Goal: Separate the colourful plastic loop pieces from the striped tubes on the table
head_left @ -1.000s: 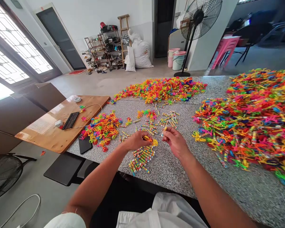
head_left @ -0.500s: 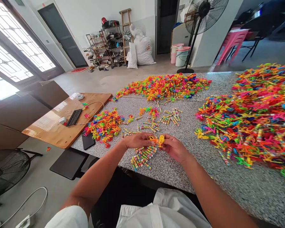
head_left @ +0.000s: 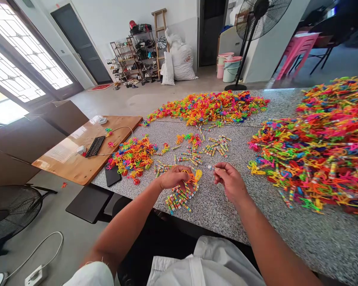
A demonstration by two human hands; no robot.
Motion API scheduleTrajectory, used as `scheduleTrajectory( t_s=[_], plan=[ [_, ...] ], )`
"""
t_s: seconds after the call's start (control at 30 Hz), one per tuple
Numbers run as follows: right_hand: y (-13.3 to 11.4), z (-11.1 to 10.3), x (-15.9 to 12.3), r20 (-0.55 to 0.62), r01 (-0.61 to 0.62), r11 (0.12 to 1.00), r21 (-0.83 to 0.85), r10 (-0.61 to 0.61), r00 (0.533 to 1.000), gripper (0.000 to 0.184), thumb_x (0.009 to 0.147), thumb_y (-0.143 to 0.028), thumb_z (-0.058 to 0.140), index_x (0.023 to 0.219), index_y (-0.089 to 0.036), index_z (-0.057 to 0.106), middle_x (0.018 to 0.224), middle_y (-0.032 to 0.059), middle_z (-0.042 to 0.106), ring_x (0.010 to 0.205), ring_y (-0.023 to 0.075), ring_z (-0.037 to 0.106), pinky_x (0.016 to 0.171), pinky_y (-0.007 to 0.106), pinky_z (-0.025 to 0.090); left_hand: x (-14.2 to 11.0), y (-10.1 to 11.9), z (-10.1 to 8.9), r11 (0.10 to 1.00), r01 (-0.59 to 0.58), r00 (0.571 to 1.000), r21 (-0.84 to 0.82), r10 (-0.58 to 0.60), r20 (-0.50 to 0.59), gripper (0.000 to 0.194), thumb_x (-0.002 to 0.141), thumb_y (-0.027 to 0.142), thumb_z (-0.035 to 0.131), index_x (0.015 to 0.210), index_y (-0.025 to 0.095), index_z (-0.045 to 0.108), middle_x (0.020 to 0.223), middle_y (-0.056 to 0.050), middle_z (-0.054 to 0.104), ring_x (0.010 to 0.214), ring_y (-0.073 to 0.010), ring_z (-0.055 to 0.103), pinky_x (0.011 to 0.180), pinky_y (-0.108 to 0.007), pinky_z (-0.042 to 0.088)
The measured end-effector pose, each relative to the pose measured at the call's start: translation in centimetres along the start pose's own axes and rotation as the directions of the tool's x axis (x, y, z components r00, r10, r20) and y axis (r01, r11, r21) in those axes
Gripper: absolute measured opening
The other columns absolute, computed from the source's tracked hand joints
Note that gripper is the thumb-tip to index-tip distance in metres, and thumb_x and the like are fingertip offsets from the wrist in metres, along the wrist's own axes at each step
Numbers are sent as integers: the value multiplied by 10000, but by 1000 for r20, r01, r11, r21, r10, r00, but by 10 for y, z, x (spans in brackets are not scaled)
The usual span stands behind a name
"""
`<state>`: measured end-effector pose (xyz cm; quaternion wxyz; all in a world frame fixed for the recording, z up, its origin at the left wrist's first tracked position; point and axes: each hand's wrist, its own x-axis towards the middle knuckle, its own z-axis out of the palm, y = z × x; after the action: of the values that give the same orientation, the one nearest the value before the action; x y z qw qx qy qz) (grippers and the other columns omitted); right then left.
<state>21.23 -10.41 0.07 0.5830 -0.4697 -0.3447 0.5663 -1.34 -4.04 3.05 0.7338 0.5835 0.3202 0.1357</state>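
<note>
My left hand (head_left: 175, 178) is closed on an orange and yellow plastic looped piece (head_left: 198, 175), above the table. To its right and apart from it, my right hand (head_left: 230, 182) pinches a small, thin stick with a whitish end (head_left: 210, 167); most of the stick is hidden by the fingers. Below my left hand lies a cluster of short printed sticks (head_left: 179, 201) with striped colours. Another group of printed sticks (head_left: 217, 146) rests farther back on the speckled table (head_left: 208, 214).
A big heap of coloured plastic pieces (head_left: 324, 147) covers the table's right side. Other heaps sit at the back (head_left: 208, 107) and at the left (head_left: 134, 157), beside a black phone-like slab (head_left: 112, 175). A wooden board (head_left: 62, 159) with a keyboard (head_left: 95, 146) adjoins the left edge.
My hands have moved apart. The right hand has come away to the right with the thin stick, while the orange and yellow piece stays in my left hand. The camera view has shifted slightly.
</note>
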Motion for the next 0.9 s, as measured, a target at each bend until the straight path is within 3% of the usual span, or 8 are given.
scheduleTrajectory(
  t_s=[0.07, 0.17, 0.27, 0.4, 0.6, 0.7, 0.9],
  plan=[
    [1, 6, -3, -5, 37, 999, -13, -37, 999, 313, 750, -450, 784, 927, -230, 650, 790, -6, 670, 631, 133, 583, 542, 252, 503, 1, 3, 4, 991, 65, 994, 116, -74, 77, 284, 786, 405, 733, 841, 135, 664, 779, -65, 695, 680, -187, 714, 531, -235, 550],
    [10, 16, -10, 20, 66, 993, -98, -64, 998, 345, 781, -493, 770, 972, -227, 661, 837, 20, 694, 651, 157, 615, 541, 275, 529, 8, 3, 10, 982, 9, 1000, 191, -6, -17, 328, 798, 445, 756, 900, 141, 687, 800, -47, 693, 701, -146, 683, 597, -227, 569],
    [19, 19, -15, -30, 85, 990, -113, -89, 996, 351, 803, -512, 755, 998, -234, 666, 876, 28, 704, 656, 167, 634, 544, 290, 544, 13, -4, 13, 993, -82, 990, 89, 91, -108, 411, 787, 485, 775, 998, 140, 699, 897, -53, 689, 776, -146, 664, 667, -260, 591],
    [18, 10, -15, -26, 30, 999, 36, -29, 999, 329, 771, -476, 789, 960, -233, 673, 817, 13, 685, 697, 166, 634, 547, 268, 533, 12, -14, 15, 990, -125, 984, -71, 115, -138, 508, 798, 476, 780, 1190, 170, 679, 903, -23, 638, 761, -120, 621, 726, -300, 595],
    [10, 5, -17, 172, -145, 977, 154, 118, 978, 309, 732, -425, 830, 916, -224, 685, 710, -25, 614, 606, 124, 559, 503, 232, 477, 8, -14, 17, 975, -157, 987, -156, 151, -48, 607, 842, 413, 758, 1391, 241, 564, 988, -31, 618, 876, -146, 628, 847, -346, 580],
    [11, 7, -19, 193, -169, 968, 184, 133, 972, 310, 727, -413, 840, 916, -218, 691, 687, -32, 606, 588, 117, 556, 493, 226, 471, 7, -13, 19, 976, -140, 990, -167, 138, -24, 620, 856, 403, 744, 1421, 268, 527, 1022, -44, 626, 935, -177, 637, 850, -350, 575],
    [13, 7, -16, 189, -175, 972, 157, 145, 971, 296, 728, -410, 835, 886, -204, 695, 642, -31, 598, 540, 111, 524, 449, 221, 447, 8, -17, 19, 975, -139, 990, -172, 138, -20, 658, 875, 388, 729, 1466, 290, 457, 983, -24, 600, 888, -154, 617, 867, -348, 564]
  ],
)
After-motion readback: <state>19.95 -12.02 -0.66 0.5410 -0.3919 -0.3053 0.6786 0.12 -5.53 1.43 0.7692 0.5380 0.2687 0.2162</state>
